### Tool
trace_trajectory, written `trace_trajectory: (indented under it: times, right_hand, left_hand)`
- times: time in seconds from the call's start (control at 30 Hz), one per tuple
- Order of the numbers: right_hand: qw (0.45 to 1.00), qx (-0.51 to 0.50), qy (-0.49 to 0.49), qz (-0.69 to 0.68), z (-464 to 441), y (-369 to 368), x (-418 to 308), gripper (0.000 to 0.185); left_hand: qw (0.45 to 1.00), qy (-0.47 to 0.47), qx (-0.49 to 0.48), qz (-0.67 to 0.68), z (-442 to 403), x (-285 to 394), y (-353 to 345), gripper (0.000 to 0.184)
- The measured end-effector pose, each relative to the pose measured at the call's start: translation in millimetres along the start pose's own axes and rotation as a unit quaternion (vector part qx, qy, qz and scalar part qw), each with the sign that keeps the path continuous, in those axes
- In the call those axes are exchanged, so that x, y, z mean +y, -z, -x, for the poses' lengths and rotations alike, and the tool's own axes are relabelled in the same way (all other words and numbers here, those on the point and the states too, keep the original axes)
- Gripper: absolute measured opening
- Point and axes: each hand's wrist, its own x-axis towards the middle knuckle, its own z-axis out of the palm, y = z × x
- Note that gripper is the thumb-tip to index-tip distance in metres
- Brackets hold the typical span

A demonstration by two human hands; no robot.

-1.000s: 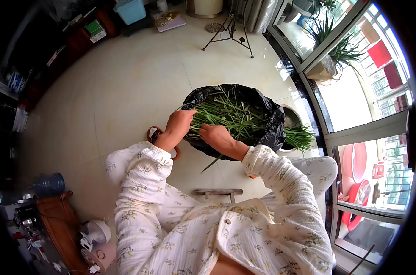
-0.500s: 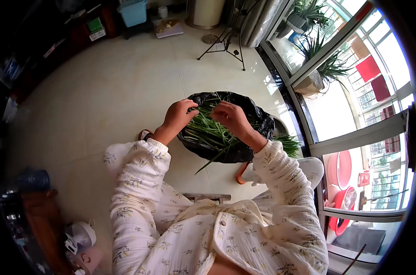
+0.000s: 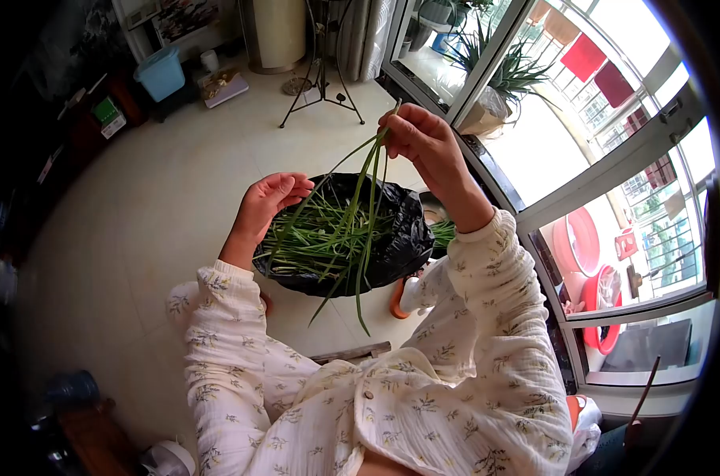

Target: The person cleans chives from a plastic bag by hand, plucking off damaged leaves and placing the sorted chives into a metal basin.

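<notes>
My right hand (image 3: 425,147) is raised above the far right rim of a black plastic bag (image 3: 411,242), pinching a small bunch of long green chives (image 3: 372,178) by one end. Their leaves hang down across the bag, the tips reaching past its near rim. At the bag's far left edge is my left hand (image 3: 271,202), fingers loosely bent and apart, with nothing visible in them. A heap of chives (image 3: 312,242) fills the open bag. More chives (image 3: 442,232) lie just right of it, partly hidden by the bag.
Pale floor tiles (image 3: 177,166) surround the bag. A metal stand (image 3: 322,87) and a blue bin (image 3: 160,73) are farther back. Along the right runs a glass sliding door (image 3: 487,95), with potted plants and red basins beyond. A wooden stool edge (image 3: 352,353) shows below me.
My right hand has lifted up and away with a bunch of chives. My left hand has moved apart from it, and its fingers have loosened. The view has shifted right.
</notes>
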Motion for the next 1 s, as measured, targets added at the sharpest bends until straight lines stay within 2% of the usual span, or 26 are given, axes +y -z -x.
trace_trajectory:
  times: [0.13, 0.23, 0.4, 0.47, 0.53, 0.6, 0.73, 0.83, 0.87, 0.97, 1.0]
  right_hand:
    - [0.996, -0.015, -0.086, -0.031, 7.2, 6.8, 41.8, 0.017]
    - [0.989, -0.022, -0.138, -0.039, 10.7, 6.3, 74.3, 0.016]
    - [0.979, -0.073, -0.19, 0.026, 16.5, 9.0, 113.8, 0.02]
    - [0.973, -0.067, -0.219, 0.006, 18.6, 6.2, 116.2, 0.02]
    - [0.975, -0.072, -0.21, -0.026, 18.4, 4.4, 110.9, 0.021]
    - [0.978, -0.09, -0.185, -0.041, 19.0, 4.3, 109.5, 0.021]
    - [0.98, -0.133, -0.142, 0.038, 19.3, 1.4, 112.3, 0.016]
    - [0.981, -0.119, -0.148, 0.035, 19.1, 0.7, 117.2, 0.015]
    - [0.981, -0.115, -0.152, 0.028, 18.9, -0.1, 116.7, 0.016]
    - [0.977, -0.107, -0.179, 0.031, 19.6, 2.9, 120.7, 0.017]
    - [0.975, -0.101, -0.193, 0.037, 20.3, 4.1, 122.4, 0.016]
  left_hand:
    - [0.991, 0.062, -0.077, 0.095, -3.5, 3.7, -24.3, 0.037]
    - [0.991, 0.07, -0.096, 0.067, -2.2, -1.0, -38.0, 0.037]
    - [0.992, 0.09, -0.083, 0.012, -7.3, -21.4, -44.7, 0.016]
    - [0.993, 0.098, -0.071, 0.011, -8.2, -27.8, -44.2, 0.016]
    - [0.993, 0.108, -0.052, 0.021, -9.7, -32.9, -42.5, 0.015]
    - [0.984, 0.138, -0.043, 0.106, -9.3, -35.7, -39.5, 0.016]
    - [0.963, 0.178, -0.083, 0.186, -7.6, -33.1, -38.1, 0.019]
    - [0.969, 0.205, -0.06, 0.123, -5.8, -28.2, -43.8, 0.022]
    - [0.982, 0.176, -0.033, 0.066, -4.8, -29.5, -45.0, 0.023]
    - [0.992, 0.129, -0.01, 0.016, -7.8, -34.0, -38.3, 0.023]
    - [0.995, 0.102, -0.011, 0.0, -7.3, -33.6, -37.3, 0.016]
